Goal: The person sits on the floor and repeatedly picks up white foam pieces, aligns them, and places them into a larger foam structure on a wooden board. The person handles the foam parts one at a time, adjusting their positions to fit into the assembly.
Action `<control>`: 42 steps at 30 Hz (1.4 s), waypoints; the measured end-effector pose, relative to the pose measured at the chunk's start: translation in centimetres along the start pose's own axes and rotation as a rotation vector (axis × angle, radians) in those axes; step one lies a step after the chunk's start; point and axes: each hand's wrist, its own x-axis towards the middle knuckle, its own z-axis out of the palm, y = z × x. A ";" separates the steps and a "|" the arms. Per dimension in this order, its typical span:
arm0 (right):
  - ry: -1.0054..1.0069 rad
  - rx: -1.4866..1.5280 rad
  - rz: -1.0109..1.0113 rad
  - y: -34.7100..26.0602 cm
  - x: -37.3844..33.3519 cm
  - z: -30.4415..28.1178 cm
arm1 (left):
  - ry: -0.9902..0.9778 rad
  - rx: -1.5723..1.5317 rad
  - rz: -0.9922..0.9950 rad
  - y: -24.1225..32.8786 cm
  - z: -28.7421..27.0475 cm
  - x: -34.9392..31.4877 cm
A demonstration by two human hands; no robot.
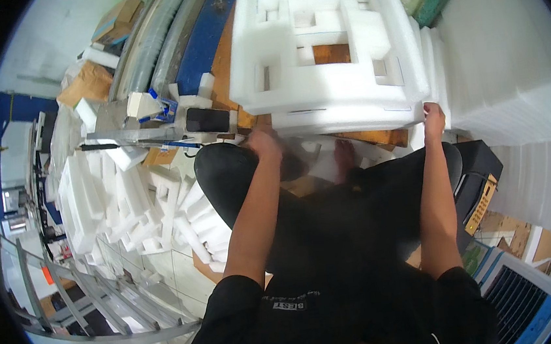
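Note:
A large white foam packing insert [354, 93] with square cut-outs lies on a brown wooden table in front of me. My right hand [435, 120] is at its near right corner, with fingers curled and the thumb against the foam edge. Beside the near left corner is my left hand [264, 141]. Its fingers are smeared by motion and partly hidden, so their grip cannot be made out. Brown wood shows through one of the cut-outs.
A dark phone [208, 119] lies left of the foam, near a blue-and-white tape dispenser [164, 108]. White foam offcuts [114, 199] are heaped on the left. Wrapped rolls [156, 41] lean behind. A black box-shaped device [478, 167] stands by my right knee, and white foam sheets [507, 53] rise at right.

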 end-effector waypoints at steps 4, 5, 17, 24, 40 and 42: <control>-0.136 0.566 -0.054 -2.9 -4.3 2.2 | -0.113 -0.244 0.061 9.5 -2.2 -5.4; -0.213 0.532 -0.050 -1.6 -3.7 2.2 | -0.193 -0.230 0.073 10.4 -2.3 -6.1; -0.087 0.718 0.263 -4.1 -3.6 1.6 | -0.388 0.040 0.187 9.4 -1.7 -8.1; -0.103 0.734 0.331 -2.0 -4.8 1.2 | -0.132 0.479 0.590 4.8 -4.8 -2.8; 0.168 -0.476 -0.231 -5.4 -6.0 -10.6 | -0.112 0.707 1.165 21.5 -19.6 -14.2; 0.020 -0.711 -0.229 -3.5 -6.5 -10.0 | -0.154 0.755 1.008 21.0 -21.6 -11.7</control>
